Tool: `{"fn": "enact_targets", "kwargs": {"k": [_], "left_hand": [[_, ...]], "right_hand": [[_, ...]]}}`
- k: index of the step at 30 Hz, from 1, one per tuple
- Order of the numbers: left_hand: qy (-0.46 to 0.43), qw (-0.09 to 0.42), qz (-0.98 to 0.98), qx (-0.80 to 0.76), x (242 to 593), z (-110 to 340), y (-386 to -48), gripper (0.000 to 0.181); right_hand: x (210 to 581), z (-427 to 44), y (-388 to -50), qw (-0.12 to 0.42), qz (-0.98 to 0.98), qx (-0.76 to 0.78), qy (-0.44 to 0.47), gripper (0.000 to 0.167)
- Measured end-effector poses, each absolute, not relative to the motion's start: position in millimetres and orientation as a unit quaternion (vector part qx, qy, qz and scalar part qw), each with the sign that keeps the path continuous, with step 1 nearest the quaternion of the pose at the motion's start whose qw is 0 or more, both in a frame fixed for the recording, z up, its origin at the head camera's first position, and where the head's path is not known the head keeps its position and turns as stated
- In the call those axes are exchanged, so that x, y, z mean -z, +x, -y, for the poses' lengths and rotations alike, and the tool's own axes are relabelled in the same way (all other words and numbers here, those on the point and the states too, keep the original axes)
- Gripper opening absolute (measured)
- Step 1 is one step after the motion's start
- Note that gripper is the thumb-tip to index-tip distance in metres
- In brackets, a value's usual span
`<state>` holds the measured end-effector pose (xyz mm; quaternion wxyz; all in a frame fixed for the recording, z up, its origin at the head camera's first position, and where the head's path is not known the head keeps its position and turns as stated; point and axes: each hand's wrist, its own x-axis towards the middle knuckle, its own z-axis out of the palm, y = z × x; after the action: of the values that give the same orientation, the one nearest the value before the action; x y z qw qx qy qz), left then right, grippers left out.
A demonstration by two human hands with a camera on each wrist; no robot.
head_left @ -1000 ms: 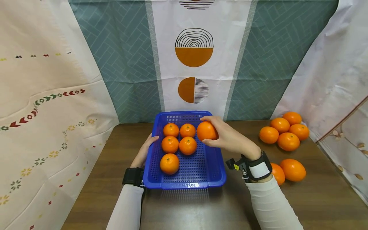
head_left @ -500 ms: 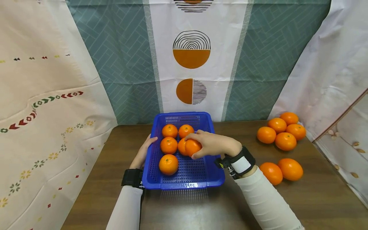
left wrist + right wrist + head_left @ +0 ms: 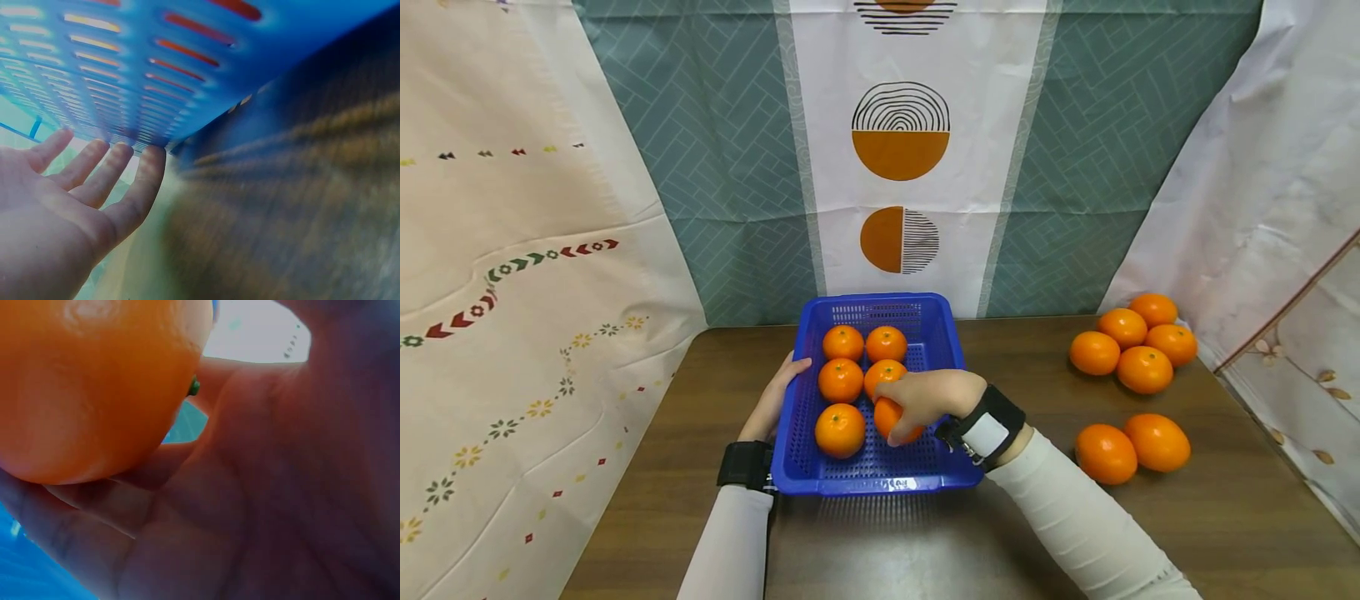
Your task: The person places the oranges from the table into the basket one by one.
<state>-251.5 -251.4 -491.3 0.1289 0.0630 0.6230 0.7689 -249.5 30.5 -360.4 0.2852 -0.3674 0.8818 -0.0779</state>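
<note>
Right hand: the right hand (image 3: 928, 396) is inside the basket, fingers curled around one orange; its wrist view shows the fruit against the fingers, with a small green stem end turned towards the palm.
Left hand: the left hand (image 3: 773, 398) rests at the basket's left side, one digit over the rim; its wrist view shows four loosely spread, slightly bent fingers (image 3: 140, 187) with their tips at the slotted outer wall.
Held orange: the held orange (image 3: 892, 422) is within the basket, near its middle, partly covered by the hand; whether it touches the floor of the basket cannot be told.
Basketed oranges: five oranges (image 3: 840, 380) lie in the basket, three in a column on the left and two beside them at the far end, just beyond the held one.
Basket: the blue basket (image 3: 891, 485) has perforated walls and floor and stands upright on the table.
Loose oranges: five oranges (image 3: 1145, 369) cluster at the table's far right; two more oranges (image 3: 1157, 442) sit nearer, side by side.
Table: the brown wooden table (image 3: 677, 483) reflects the basket along its near edge.
Backdrop: patterned cloth (image 3: 730, 167) hangs behind, teal and white with orange half-circles.
</note>
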Motion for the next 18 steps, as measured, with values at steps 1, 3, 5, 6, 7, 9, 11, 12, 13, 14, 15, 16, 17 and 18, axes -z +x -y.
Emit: {"fn": "enact_targets", "kwargs": {"k": [1, 3, 5, 6, 7, 9, 11, 12, 13, 14, 15, 16, 17, 18], "left_hand": [[0.063, 0.128, -0.623, -0.769, 490.9, 251.2, -251.3, 0.061], [0.065, 0.129, -0.621, -0.77, 489.7, 251.0, -251.0, 0.061], [0.062, 0.13, -0.62, -0.771, 488.9, 250.6, -250.7, 0.061], [0.061, 0.132, -0.619, -0.772, 488.7, 250.6, -250.6, 0.061], [0.059, 0.131, -0.619, -0.772, 488.5, 250.4, -250.6, 0.061], [0.061, 0.133, -0.619, -0.772, 488.6, 250.5, -250.8, 0.061], [0.061, 0.132, -0.62, -0.771, 488.8, 250.5, -250.9, 0.061], [0.062, 0.132, -0.62, -0.771, 488.9, 250.7, -251.0, 0.061], [0.062, 0.133, -0.62, -0.771, 488.9, 250.7, -251.2, 0.061], [0.062, 0.134, -0.619, -0.772, 489.2, 250.9, -251.3, 0.061], [0.061, 0.134, -0.618, -0.772, 489.4, 250.8, -251.4, 0.061], [0.061, 0.135, -0.618, -0.772, 489.6, 251.0, -251.6, 0.061], [0.061, 0.135, -0.618, -0.772, 489.8, 251.2, -251.8, 0.062], [0.061, 0.136, -0.618, -0.772, 489.8, 251.2, -251.9, 0.062]], "right_hand": [[362.9, -28.8, -249.4, 0.287, -0.882, 0.071, -0.368, 0.048], [367.3, -26.1, -249.3, 0.292, -0.881, 0.065, -0.367, 0.049], [370.9, -24.3, -249.6, 0.293, -0.882, 0.059, -0.364, 0.05], [372.5, -23.4, -249.9, 0.292, -0.883, 0.055, -0.364, 0.05], [374.2, -22.9, -250.1, 0.291, -0.883, 0.051, -0.363, 0.049], [377.9, -21.9, -250.3, 0.291, -0.885, 0.048, -0.359, 0.049], [382.1, -20.7, -250.4, 0.29, -0.888, 0.042, -0.356, 0.05], [384.0, -20.0, -250.2, 0.289, -0.889, 0.04, -0.354, 0.05], [386.1, -19.3, -250.2, 0.287, -0.89, 0.036, -0.353, 0.051], [387.8, -18.5, -249.9, 0.286, -0.891, 0.032, -0.351, 0.053], [389.4, -17.8, -249.6, 0.284, -0.892, 0.029, -0.351, 0.054], [390.8, -16.8, -249.3, 0.282, -0.893, 0.026, -0.35, 0.055], [392.0, -16.1, -248.9, 0.278, -0.894, 0.023, -0.349, 0.057], [393.1, -15.4, -248.4, 0.276, -0.896, 0.021, -0.348, 0.058]]}}
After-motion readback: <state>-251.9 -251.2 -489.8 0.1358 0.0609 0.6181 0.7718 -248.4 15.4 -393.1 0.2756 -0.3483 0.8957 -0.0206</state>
